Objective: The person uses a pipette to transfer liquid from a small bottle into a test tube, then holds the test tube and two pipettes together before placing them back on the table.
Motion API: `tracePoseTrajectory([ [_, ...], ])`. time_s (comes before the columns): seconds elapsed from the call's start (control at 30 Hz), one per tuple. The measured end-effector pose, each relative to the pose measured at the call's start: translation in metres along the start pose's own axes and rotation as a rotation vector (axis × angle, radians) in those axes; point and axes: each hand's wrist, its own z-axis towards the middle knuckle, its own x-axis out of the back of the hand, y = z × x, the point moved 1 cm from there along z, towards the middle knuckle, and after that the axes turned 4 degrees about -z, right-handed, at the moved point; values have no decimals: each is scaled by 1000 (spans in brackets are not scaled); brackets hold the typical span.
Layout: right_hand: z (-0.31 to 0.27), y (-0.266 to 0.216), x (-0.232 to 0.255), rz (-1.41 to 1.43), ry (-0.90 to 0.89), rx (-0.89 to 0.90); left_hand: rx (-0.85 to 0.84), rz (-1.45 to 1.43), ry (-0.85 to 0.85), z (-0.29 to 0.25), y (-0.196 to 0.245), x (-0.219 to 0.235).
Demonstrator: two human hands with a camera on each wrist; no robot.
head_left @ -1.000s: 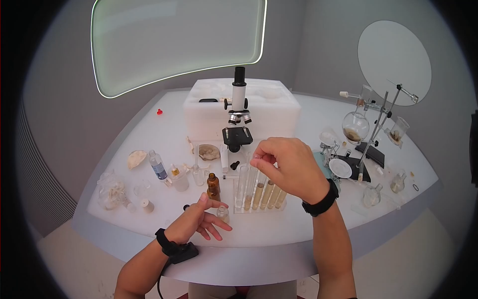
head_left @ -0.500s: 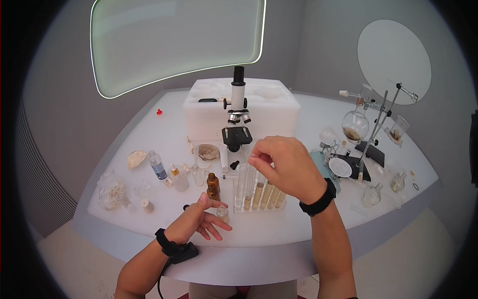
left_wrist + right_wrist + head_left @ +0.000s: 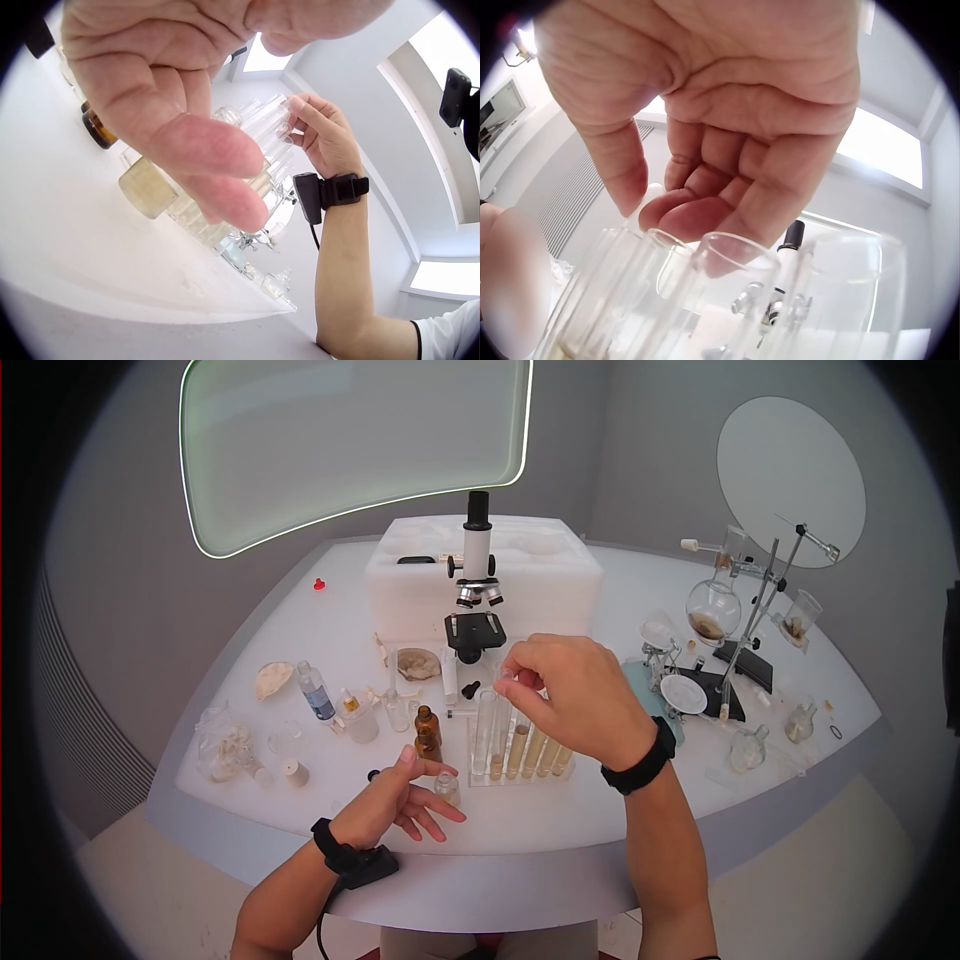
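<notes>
My left hand (image 3: 408, 802) hovers low over the table's near side, fingers loosely spread and empty. Close by its fingers stands a small clear glass bottle (image 3: 146, 187) with pale yellowish liquid. Two brown glass bottles (image 3: 427, 730) are just beyond that hand. Over the clear test tube rack (image 3: 480, 782), my right hand (image 3: 580, 685) pinches the top of a clear test tube (image 3: 503, 705) between thumb and fingers. Several other tubes, some part-filled with tan liquid (image 3: 516, 758), stand in the rack under the hand. In the right wrist view their open rims (image 3: 739, 247) sit just below the curled fingers.
A microscope (image 3: 478, 575) stands behind the rack before a white foam box (image 3: 400, 590). On the right are a balance (image 3: 684, 697) and a round flask (image 3: 713, 610) on a stand. A labelled plastic bottle (image 3: 317, 695) and beaker (image 3: 361, 723) are on the left.
The right hand has shifted very slightly left, staying at the tube's top. The left hand keeps its place beside the small bottle.
</notes>
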Motion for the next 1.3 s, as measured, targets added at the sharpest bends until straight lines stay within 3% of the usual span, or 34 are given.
tracePoseTrajectory([
  [0.27,1,-6,6,-26,-73,-17,0,3,4,-1,2,-1],
  [0.6,2,-5,3,69,-12,-37,-6,5,-2,0,1,0],
  [1.0,6,-8,3,208,178,26,-6,1,-5,0,1,0],
  [1.3,7,-12,9,392,408,-72,-8,4,-3,-1,1,-1],
])
